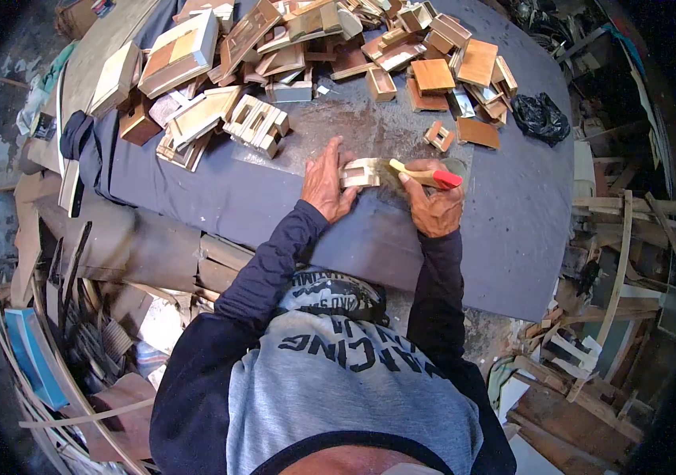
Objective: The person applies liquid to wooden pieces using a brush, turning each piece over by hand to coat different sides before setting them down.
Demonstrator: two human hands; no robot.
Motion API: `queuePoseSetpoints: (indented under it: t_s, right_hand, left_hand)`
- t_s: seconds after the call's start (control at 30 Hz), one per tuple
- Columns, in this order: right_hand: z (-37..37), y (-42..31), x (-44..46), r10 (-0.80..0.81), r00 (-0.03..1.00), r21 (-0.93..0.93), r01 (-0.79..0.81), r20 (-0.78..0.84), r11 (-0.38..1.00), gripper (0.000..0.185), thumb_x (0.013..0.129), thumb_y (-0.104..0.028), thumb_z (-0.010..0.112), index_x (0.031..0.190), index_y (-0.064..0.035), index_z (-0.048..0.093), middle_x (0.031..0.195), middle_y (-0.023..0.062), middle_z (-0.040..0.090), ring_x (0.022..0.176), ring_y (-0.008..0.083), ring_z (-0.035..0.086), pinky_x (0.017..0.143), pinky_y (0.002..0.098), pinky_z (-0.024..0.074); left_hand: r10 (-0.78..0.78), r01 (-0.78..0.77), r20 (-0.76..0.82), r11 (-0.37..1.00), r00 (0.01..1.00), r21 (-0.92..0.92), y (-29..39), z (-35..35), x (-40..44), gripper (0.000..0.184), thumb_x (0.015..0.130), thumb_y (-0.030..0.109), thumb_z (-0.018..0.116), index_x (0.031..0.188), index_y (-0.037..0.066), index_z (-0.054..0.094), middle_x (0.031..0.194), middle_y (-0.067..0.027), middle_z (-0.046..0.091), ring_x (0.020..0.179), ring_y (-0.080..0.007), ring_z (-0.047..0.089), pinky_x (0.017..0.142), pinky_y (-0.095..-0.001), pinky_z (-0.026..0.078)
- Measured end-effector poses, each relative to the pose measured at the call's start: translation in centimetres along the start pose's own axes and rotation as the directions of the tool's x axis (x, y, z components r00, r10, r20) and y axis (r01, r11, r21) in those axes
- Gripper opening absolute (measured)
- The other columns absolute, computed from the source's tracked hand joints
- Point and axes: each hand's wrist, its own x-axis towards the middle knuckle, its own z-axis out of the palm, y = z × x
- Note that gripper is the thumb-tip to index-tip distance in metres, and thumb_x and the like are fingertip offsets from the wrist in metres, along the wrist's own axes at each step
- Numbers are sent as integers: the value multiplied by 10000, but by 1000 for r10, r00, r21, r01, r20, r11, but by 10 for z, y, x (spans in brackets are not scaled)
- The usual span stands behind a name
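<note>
Here's the left hand (326,184), closed around a pale slotted wooden piece (369,174), thumb on the near side and fingers on the far, presumably to stop it sliding. The piece sits low over the tabletop (504,257), at three o'clock from that hand, its free end pointing toward the other. And there's the right hand (434,206), fingers wrapped round a wooden-bodied tool (417,174), yellow at one end, red at the other. The yellow end faces nine o'clock, toward the piece; whether they touch, I can't tell.

Outward now from the piece: at two o'clock, a small slotted block (439,136) beside a flat brown panel (478,133), with a black plastic bag (541,119) beyond. At ten o'clock, a notched block (255,123). And up at twelve, the heap of wooden boxes (318,25), probably banked far back to leave elbow room up front.
</note>
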Motion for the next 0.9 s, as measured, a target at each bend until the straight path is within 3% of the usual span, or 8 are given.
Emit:
queuePoseSetpoints:
  t_s: [0.07, 0.13, 0.27, 0.5, 0.57, 0.63, 0.73, 0.9]
  right_hand:
    - [-1, -4, 7, 6, 1000, 151, -3, -22, 988, 104, 781, -89, 715, 863, -54, 663, 855, 84, 670, 782, 267, 634, 696, 366, 494]
    - [-4, -1, 9, -179, 981, 261, 153, 79, 953, 91, 765, -57, 710, 827, -44, 645, 838, 81, 664, 788, 267, 626, 710, 363, 483]
    - [-10, 3, 13, -83, 986, 96, 70, 141, 993, 103, 755, -68, 709, 836, -37, 654, 859, 84, 670, 781, 278, 624, 725, 369, 474]
    - [-8, 2, 10, -67, 982, 143, 42, 175, 989, 99, 773, -96, 701, 838, -37, 654, 865, 79, 673, 781, 290, 626, 750, 383, 476]
    - [-3, 3, 9, 57, 992, 95, -67, 110, 993, 106, 770, -101, 707, 834, -36, 652, 870, 82, 674, 787, 299, 627, 757, 380, 479]
    - [1, 4, 9, -64, 997, 85, 60, 43, 995, 119, 761, -102, 713, 837, -35, 650, 863, 89, 675, 789, 302, 628, 751, 375, 483]
    - [-2, 10, 6, -139, 976, 45, 133, 169, 990, 142, 788, -98, 708, 912, -36, 675, 871, 102, 680, 790, 244, 655, 740, 326, 498]
    - [2, 13, -5, 368, 930, 199, -362, 4, 911, 186, 796, -92, 722, 964, -25, 681, 912, 84, 691, 831, 169, 649, 771, 292, 494]
  left_hand:
    - [8, -8, -6, 1000, 1000, 4, -1, -1, 2, 908, 701, 93, 731, 1434, 24, 199, 1199, -143, 609, 1169, -362, 513, 955, -546, 335]
    - [10, -10, -4, 1000, 1000, 16, -5, -2, 3, 906, 703, 91, 728, 1434, 22, 197, 1197, -142, 611, 1170, -363, 512, 952, -545, 336]
    - [46, -46, -17, 999, 999, 17, -12, 7, -2, 908, 704, 86, 720, 1436, 17, 186, 1195, -138, 613, 1178, -365, 506, 966, -560, 329]
    - [6, -8, 29, 999, 1000, 43, -7, 5, 2, 924, 712, 84, 715, 1447, 22, 159, 1210, -141, 598, 1203, -371, 481, 1013, -621, 292]
    - [0, -2, 36, 999, 999, 54, -7, 8, 1, 910, 721, 92, 710, 1445, 24, 164, 1222, -141, 588, 1214, -382, 469, 1010, -627, 291]
    - [1, -4, 39, 997, 999, 78, -8, 8, 4, 902, 722, 95, 706, 1443, 22, 170, 1205, -147, 586, 1199, -385, 474, 994, -625, 297]
    - [-8, -4, 67, 985, 998, 173, -11, 12, 8, 894, 718, 105, 698, 1442, 21, 180, 1169, -160, 579, 1156, -382, 487, 961, -612, 311]
    - [34, -41, 30, 962, 999, 270, -13, 22, 14, 900, 702, 129, 691, 1444, 25, 193, 1116, -174, 566, 1074, -364, 506, 922, -582, 329]
